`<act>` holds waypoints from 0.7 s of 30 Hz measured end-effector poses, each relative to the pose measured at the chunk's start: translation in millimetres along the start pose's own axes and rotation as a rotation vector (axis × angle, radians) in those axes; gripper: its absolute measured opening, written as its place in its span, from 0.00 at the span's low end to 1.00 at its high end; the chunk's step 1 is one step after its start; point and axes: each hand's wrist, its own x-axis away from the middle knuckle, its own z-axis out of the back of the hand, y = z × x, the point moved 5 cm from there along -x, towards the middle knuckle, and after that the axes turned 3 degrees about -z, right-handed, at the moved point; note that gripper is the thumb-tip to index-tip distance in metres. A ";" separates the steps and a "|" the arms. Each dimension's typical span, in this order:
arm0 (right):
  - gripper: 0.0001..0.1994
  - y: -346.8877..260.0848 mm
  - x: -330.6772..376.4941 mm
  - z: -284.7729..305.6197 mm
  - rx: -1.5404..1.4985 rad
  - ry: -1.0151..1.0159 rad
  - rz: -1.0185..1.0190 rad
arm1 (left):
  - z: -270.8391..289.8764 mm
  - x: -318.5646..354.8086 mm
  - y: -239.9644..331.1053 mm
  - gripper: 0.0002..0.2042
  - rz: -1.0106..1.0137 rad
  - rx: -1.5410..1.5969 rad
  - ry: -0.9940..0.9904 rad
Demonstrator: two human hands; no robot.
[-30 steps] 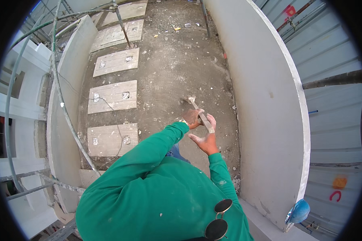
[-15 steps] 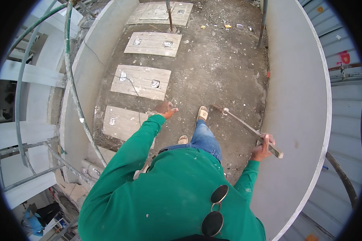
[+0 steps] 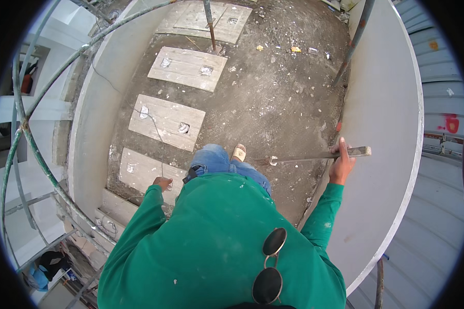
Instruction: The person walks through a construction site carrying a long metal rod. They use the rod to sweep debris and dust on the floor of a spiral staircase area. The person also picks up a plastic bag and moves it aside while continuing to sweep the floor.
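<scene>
My right hand (image 3: 341, 162), out by the wall on the right, is closed round a long wooden-handled stick. The stick (image 3: 309, 156) lies almost level across my view. Its thick squared end points right, over the wall. At the other end, near my sandalled foot, are a white wrapped bit and a dark, brush-like tip, too blurred to make out. My left hand (image 3: 163, 183) hangs low on the left, loosely open, with nothing seen in it. Below it shows a pale board (image 3: 148, 171) on the ground; its fingers are partly hidden.
Several pale boards (image 3: 167, 119) with square cut-outs lie along the left of the dirt floor (image 3: 263, 103). A thin cable crosses them. Low walls (image 3: 384, 103) flank both sides. Metal poles (image 3: 210, 26) stand ahead, scaffold tubes (image 3: 46, 172) rise at left, and litter (image 3: 295, 49) is scattered farther on.
My right hand has moved up and the stick has swung from a slant to nearly level. My left hand has dropped back toward my side. My legs have stepped.
</scene>
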 end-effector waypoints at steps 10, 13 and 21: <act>0.12 -69.0 -138.0 -258.8 -0.002 -0.550 0.048 | -13.5 -96.1 160.1 0.26 0.035 0.278 -0.079; 0.15 -105.5 -197.9 -322.0 -0.030 -0.758 0.141 | 12.7 -165.2 242.7 0.31 -0.103 0.122 0.052; 0.16 -166.9 -326.7 -424.0 -0.194 -0.877 0.276 | 168.8 -183.9 655.0 0.34 -0.647 -0.068 0.338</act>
